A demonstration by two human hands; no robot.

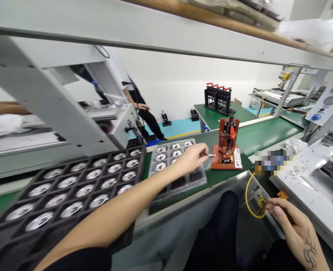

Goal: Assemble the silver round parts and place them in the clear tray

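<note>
My left hand (193, 157) reaches out over a clear plastic tray (198, 178), its fingers pinched on a small shiny metal part (211, 155). Beyond those fingertips stands a red-brown clamp fixture (228, 145) with a red-handled toggle lever. Round metal discs with dark centres fill several pockets of the clear tray, which my forearm partly hides. Low on the right, my right hand (296, 226) has its thumb and fingers closed at a yellow coiled cord (261, 203), just off the bench edge.
A black foam tray (93, 174) of similar discs lies at left. On the right are a white machine (298, 180) and a control box (331, 99). Black fixtures (218, 98) stand on a green table behind. Another person's hand (143, 107) shows beyond the frame; a shelf beam crosses overhead.
</note>
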